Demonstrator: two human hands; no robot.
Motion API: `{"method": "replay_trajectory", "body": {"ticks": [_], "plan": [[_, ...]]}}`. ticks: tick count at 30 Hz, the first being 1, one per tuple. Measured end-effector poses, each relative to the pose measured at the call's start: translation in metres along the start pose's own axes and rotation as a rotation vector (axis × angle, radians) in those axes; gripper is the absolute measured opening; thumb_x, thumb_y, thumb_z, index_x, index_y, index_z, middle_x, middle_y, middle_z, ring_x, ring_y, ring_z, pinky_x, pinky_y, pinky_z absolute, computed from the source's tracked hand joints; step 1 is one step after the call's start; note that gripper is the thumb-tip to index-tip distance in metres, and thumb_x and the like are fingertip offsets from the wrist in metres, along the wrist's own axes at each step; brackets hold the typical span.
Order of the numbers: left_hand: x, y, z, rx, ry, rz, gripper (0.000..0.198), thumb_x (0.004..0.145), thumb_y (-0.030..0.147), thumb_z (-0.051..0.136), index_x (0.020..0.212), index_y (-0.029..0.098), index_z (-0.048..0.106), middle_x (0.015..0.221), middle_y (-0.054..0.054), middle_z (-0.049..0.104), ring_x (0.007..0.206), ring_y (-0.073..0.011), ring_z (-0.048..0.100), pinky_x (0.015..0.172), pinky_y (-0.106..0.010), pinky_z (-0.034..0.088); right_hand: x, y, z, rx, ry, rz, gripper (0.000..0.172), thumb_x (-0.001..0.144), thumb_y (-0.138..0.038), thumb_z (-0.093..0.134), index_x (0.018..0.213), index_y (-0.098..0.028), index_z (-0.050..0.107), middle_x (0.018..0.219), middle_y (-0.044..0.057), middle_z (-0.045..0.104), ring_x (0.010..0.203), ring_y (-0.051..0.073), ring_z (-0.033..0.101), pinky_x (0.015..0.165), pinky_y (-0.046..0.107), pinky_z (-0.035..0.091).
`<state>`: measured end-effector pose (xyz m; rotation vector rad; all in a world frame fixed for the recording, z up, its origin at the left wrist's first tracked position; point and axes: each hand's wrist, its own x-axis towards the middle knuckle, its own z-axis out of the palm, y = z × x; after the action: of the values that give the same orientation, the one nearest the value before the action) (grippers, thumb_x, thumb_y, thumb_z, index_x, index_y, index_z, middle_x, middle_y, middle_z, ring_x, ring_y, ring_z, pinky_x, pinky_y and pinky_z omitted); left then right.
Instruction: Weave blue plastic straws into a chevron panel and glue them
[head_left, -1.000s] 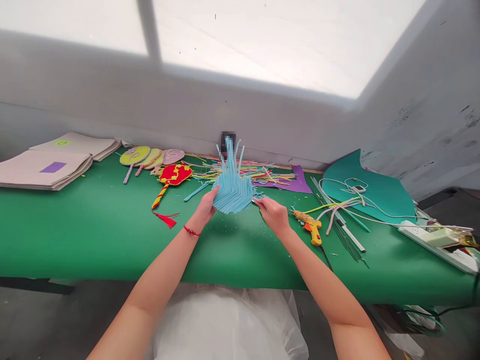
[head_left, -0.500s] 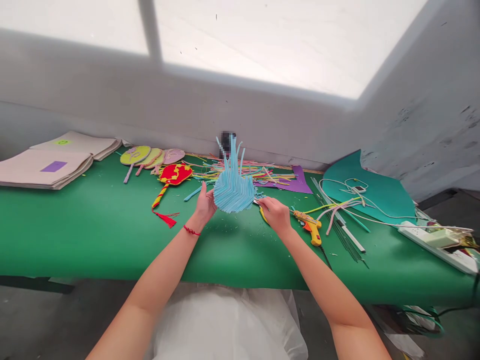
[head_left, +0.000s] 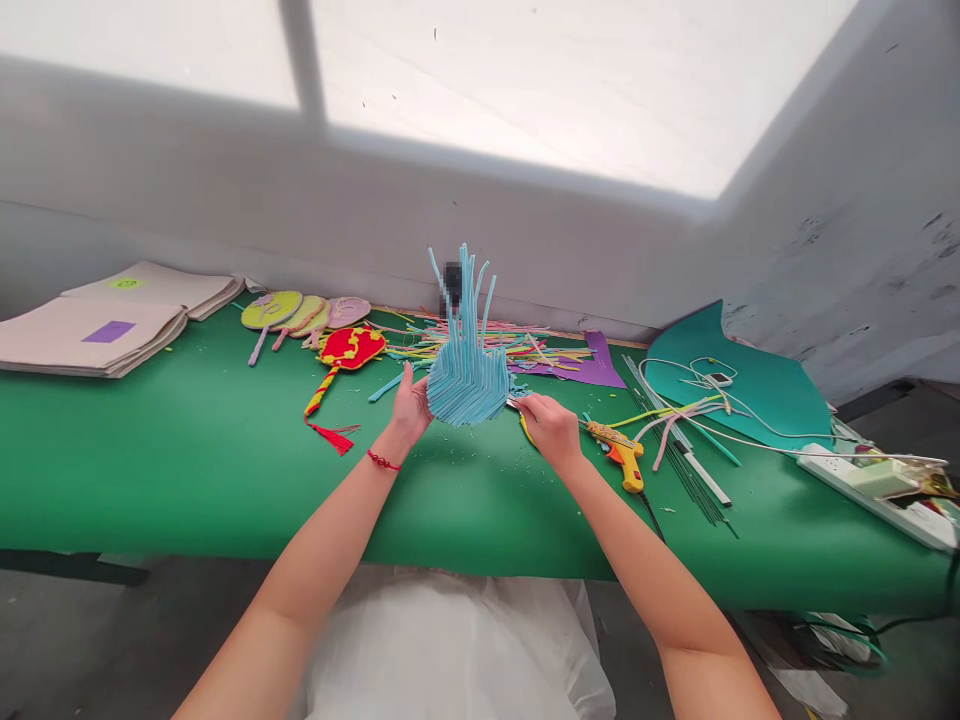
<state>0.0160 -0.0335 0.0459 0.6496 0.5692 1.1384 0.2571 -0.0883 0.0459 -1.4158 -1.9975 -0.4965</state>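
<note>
A rounded fan-shaped piece of light blue pipe cleaners point(head_left: 466, 385) is held up over the table, its rows meeting in a V and several long loose ends standing up at the top. My left hand point(head_left: 411, 405) grips its left edge, thumb pointing up. At the right edge, my right hand point(head_left: 551, 425) is closed around a slim metal-tipped tool point(head_left: 513, 403), the tip touching or very near the blue edge. Most of that tool is hidden by my fingers. Small blue clippings point(head_left: 519, 388) show beside the tip.
A yellow glue gun point(head_left: 626, 460) lies right of my right hand, near thin dark wires point(head_left: 697, 490) and a white power strip point(head_left: 874, 490). A red fan with tassel point(head_left: 351, 348) is left. Loose coloured pipe cleaners point(head_left: 517, 345) lie behind; an open book point(head_left: 90, 320) is far left.
The blue piece has tilted slightly, so its loose upper ends reach higher and look more spread. Both hands have stayed in nearly the same place.
</note>
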Motion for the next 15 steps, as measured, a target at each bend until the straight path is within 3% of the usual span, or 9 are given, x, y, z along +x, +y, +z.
{"method": "replay_trajectory", "body": {"ticks": [11, 15], "plan": [[-0.004, -0.004, 0.007, -0.051, 0.07, 0.045, 0.061, 0.085, 0.064, 0.037, 0.11, 0.015, 0.065, 0.099, -0.01, 0.072, 0.099, -0.0254, 0.065, 0.087, -0.037, 0.051, 0.003, -0.01, 0.002, 0.007, 0.023, 0.045, 0.034, 0.096, -0.03, 0.039, 0.075, -0.021, 0.064, 0.071, 0.005, 0.065, 0.07, 0.015, 0.056, 0.056, 0.026, 0.027], [-0.005, -0.008, 0.011, -0.079, 0.101, 0.093, 0.046, 0.085, 0.053, 0.048, 0.111, 0.018, 0.064, 0.107, -0.007, 0.07, 0.104, -0.0233, 0.063, 0.088, -0.035, 0.051, 0.005, -0.014, 0.002, -0.01, 0.027, 0.031, 0.036, 0.097, -0.028, 0.037, 0.073, -0.021, 0.063, 0.069, 0.005, 0.065, 0.069, 0.015, 0.055, 0.056, 0.027, 0.027]]}}
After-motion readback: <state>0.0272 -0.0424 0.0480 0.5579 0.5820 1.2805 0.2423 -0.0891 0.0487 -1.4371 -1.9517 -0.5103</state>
